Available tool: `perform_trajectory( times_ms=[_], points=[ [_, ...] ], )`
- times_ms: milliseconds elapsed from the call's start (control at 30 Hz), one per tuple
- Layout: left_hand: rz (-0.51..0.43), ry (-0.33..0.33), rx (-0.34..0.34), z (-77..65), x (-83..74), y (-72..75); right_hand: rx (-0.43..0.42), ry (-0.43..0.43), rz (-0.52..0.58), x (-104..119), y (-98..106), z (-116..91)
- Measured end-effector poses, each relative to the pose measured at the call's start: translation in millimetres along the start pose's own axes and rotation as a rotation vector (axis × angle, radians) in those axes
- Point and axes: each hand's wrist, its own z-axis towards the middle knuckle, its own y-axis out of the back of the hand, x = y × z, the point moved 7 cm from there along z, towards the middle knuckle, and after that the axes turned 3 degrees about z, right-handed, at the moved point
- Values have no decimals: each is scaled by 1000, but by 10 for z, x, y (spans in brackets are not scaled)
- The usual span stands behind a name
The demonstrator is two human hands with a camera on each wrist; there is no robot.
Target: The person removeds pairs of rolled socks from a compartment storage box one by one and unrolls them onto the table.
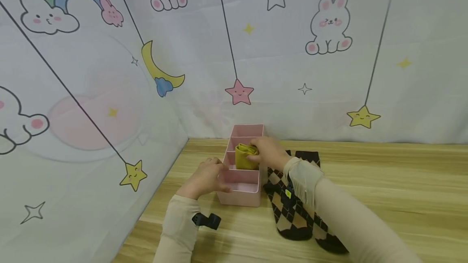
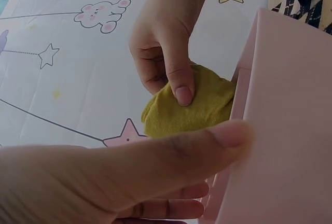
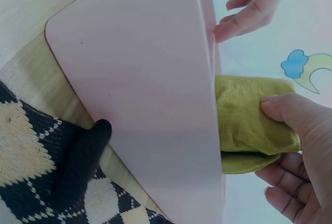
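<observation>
A pink divided box (image 1: 239, 199) stands on the table with its compartments in a row away from me. My right hand (image 1: 269, 152) pinches a folded mustard-yellow cloth (image 1: 245, 158) between thumb and fingers. The cloth's lower part is inside a middle compartment and its top sticks out above the rim; the right wrist view shows its folded layers (image 3: 254, 120). My left hand (image 1: 206, 177) is at the box's near left rim, fingers loosely extended. Its thumb (image 2: 192, 154) reaches across the near compartment. Whether that thumb presses on the box, I cannot tell.
A pair of black and tan argyle socks (image 1: 292, 223) lies flat right of the box, partly under my right forearm. A patterned white cloth wall (image 1: 285, 108) rises behind the table and along its left side. Wood-grain tabletop (image 1: 402, 198) extends to the right.
</observation>
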Motion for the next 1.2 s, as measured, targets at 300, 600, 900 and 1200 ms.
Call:
perform_trajectory(
  times_ms=[300, 600, 900, 1200],
  points=[
    [6, -8, -11, -11, -93, 14, -24, 38, 4, 38, 119, -38],
    [-4, -47, -89, -14, -280, 59, -31, 6, 65, 18, 253, -74],
    [22, -153, -226, -17, -519, 134, -46, -22, 69, -54, 366, -163],
    [85, -246, -343, -3, -744, 200, -85, -25, 94, -158, 469, -306]
  ],
)
